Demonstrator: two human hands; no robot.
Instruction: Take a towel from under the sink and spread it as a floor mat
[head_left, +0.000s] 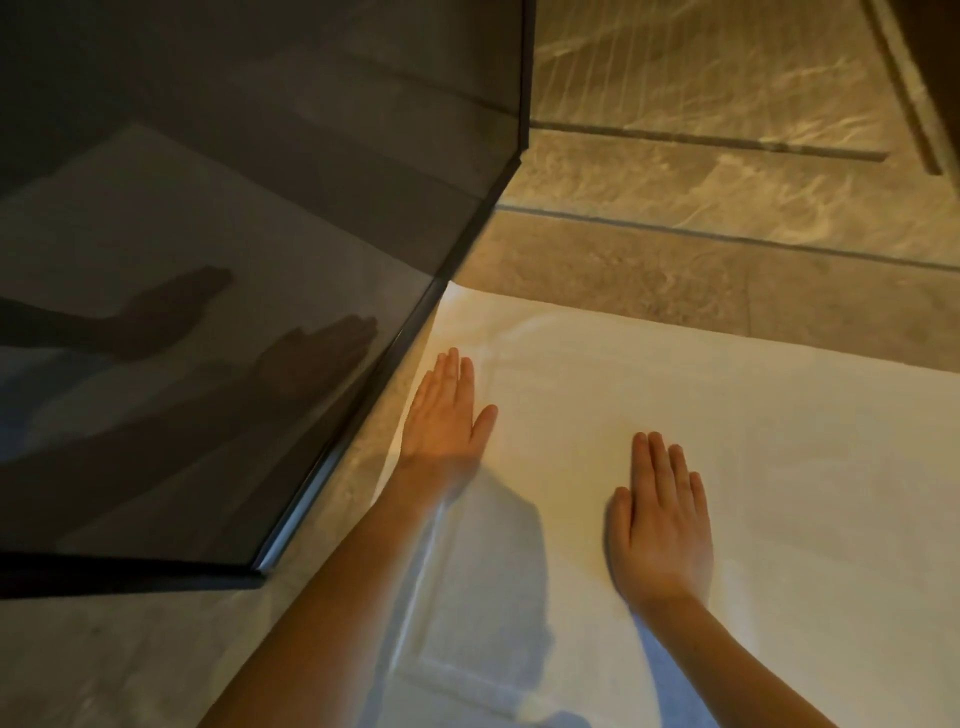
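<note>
A white towel lies unfolded and flat on the stone floor, filling the lower right of the head view. Its left edge runs along the foot of a dark glass panel. My left hand rests palm down on the towel near that left edge, fingers straight and together. My right hand lies flat on the towel's middle, fingers straight, thumb out to the left. Both forearms reach in from the bottom of the frame.
A dark tinted glass panel with a metal bottom rail stands on the left and reflects my arms. Beige marble floor tiles with dark grout lines stretch beyond the towel's far edge.
</note>
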